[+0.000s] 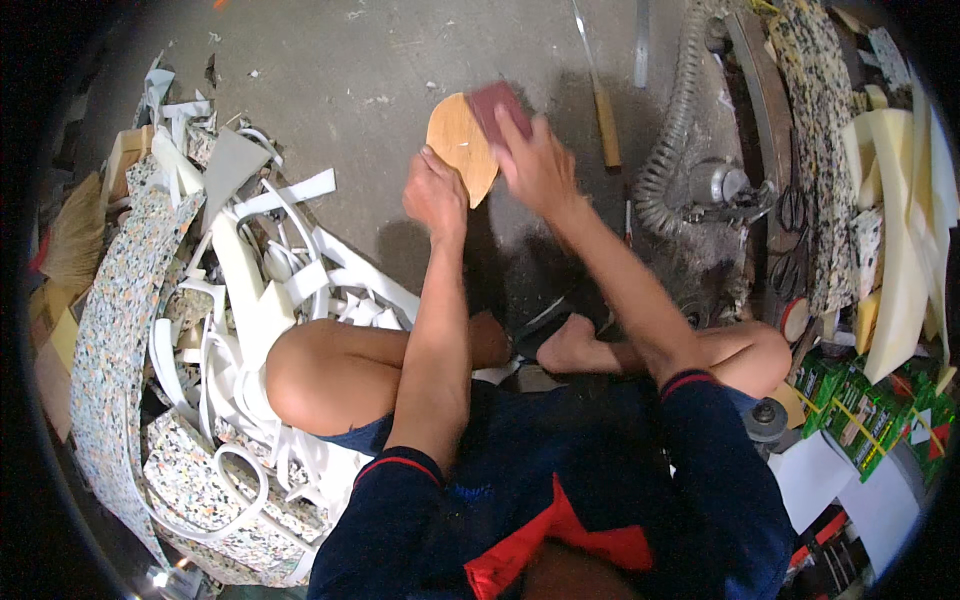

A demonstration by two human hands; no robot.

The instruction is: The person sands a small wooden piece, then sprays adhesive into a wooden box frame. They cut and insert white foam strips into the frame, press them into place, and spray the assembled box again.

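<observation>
My left hand grips the near left edge of a flat, leaf-shaped wooden piece, its thumb on the face. The piece has a rounded far end and a pointed near end, and is held out over the grey floor. In my right hand is a dark red, squarish sanding pad or folded sandpaper, which overlaps the wood's upper right edge. My right fingers press on its back, slightly blurred. The underside of the pad is hidden.
A long thin blade with a wooden handle lies to the right, near a metal strip. Beyond are a coiled grey hose, a metal air tool and scissors. White foam scraps heap up at left beside a broom.
</observation>
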